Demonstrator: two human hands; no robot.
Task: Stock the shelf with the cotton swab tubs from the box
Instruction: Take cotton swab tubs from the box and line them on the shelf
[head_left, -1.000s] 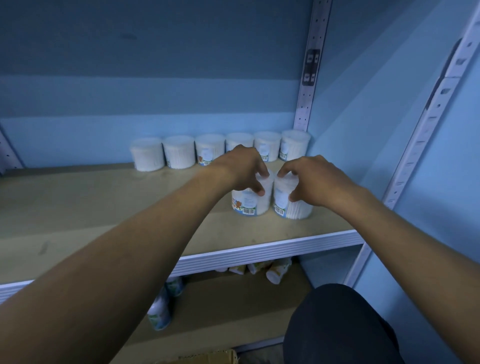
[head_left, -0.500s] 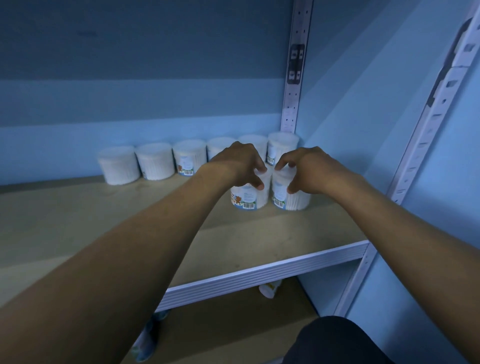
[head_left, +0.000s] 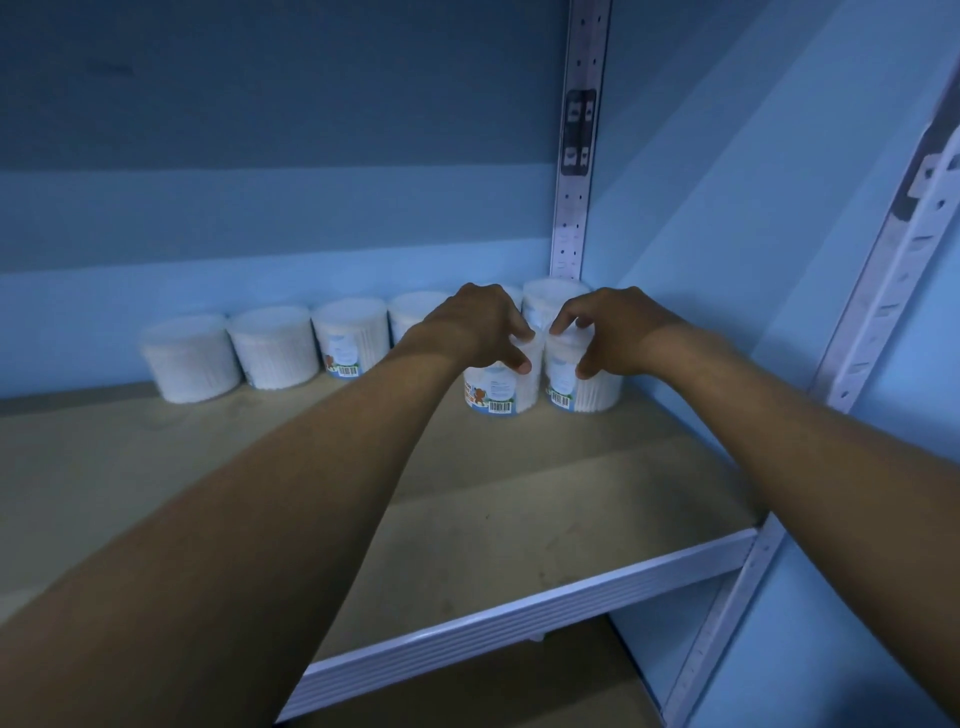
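Observation:
Two white cotton swab tubs stand side by side on the wooden shelf (head_left: 519, 499), just in front of the back row. My left hand (head_left: 475, 327) grips the top of the left tub (head_left: 496, 392), which has a bear label and barcode. My right hand (head_left: 618, 330) grips the top of the right tub (head_left: 582, 389). A row of several more tubs (head_left: 272, 345) lines the back wall, from the middle left to the right corner. The box is out of view.
A white perforated upright (head_left: 574, 171) stands in the back right corner, another upright (head_left: 883, 312) at the front right. The blue side wall is close to the right tub. A lower shelf (head_left: 519, 686) shows beneath the white front rail.
Both hands have pushed the two tubs further back on the shelf, towards the back row. My view has tilted up, so the lower shelf's items have dropped out of sight.

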